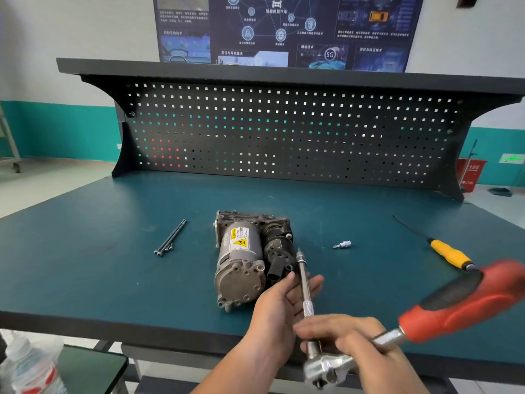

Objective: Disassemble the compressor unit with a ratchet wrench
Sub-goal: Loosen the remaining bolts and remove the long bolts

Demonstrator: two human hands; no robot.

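On the bench (113, 265) lies the compressor unit (250, 263). In front of it the right hand (355, 339) grips the ratchet wrench (460, 305) at its neck; the left hand (284, 301) steadies its extension bar (304, 282) with straight fingers. Bolts (170, 237) lie left of the unit; next, probably, the bit (299, 253) must seat on another fastener.

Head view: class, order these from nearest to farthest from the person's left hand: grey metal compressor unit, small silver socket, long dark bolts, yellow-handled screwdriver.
1. Grey metal compressor unit, beside the left hand.
2. Small silver socket, to the right.
3. Long dark bolts, far left.
4. Yellow-handled screwdriver, far right.
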